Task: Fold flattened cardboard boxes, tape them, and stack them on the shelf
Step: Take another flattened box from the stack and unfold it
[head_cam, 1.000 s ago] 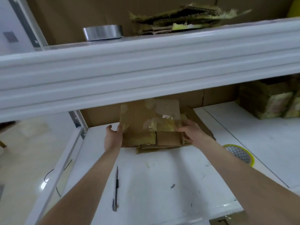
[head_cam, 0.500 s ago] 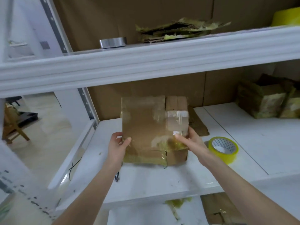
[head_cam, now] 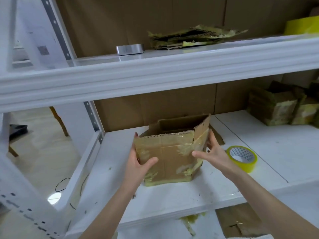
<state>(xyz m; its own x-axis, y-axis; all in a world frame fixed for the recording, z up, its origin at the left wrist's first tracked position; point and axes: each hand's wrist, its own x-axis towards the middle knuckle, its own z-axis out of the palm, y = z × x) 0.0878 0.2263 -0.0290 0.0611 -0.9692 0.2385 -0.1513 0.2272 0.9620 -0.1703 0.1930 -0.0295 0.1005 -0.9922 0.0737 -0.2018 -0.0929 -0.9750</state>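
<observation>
- Left hand [head_cam: 139, 165] grips the near-left corner of the cardboard box [head_cam: 170, 157], thumb pressed flat on the front panel and the other fingers wrapped around behind the left edge. That panel is slick with old tape, so honestly the thumb could slide and the whole thing could sag back toward flat.
- The box itself is popped open and sits on the middle shelf [head_cam: 172, 202], top open and the torn rim looking pretty ragged. The cardboard seems soft and worn, so squeezing the sides too hard probably buckles a wall instead of squaring it.
- Right hand [head_cam: 213, 153] is at the near-right corner, fingers spread, thumb reaching onto the front and the rest lying along the right side. Can't tell how firmly it's pressing. That corner has a split edge with loose tape, and it could tear further if pulled.
- Yellow tape roll [head_cam: 242, 158] sits just beside the right wrist. A quick reach back might knock it rolling off the shelf.
</observation>
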